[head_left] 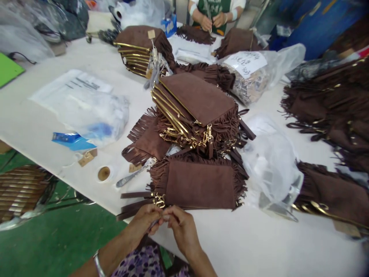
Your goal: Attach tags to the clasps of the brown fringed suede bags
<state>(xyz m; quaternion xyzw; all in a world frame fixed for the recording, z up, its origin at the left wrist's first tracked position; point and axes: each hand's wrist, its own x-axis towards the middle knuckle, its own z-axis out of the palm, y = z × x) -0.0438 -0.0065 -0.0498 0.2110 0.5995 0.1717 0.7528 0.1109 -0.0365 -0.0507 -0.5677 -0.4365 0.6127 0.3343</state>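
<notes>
A brown suede fringed bag lies flat on the white table right in front of me. My left hand and my right hand meet at the bag's near left corner, beside its gold clasp. Both hands pinch something small between the fingertips; what it is stays hidden. Brown straps trail from that corner to the left. Behind the bag stands a stack of the same fringed bags with gold zips.
More stacks of bags sit at the back and along the right edge. Clear plastic bags lie right of my work, others at the left. A tape roll and scissors lie nearby. Another person's hands work across the table.
</notes>
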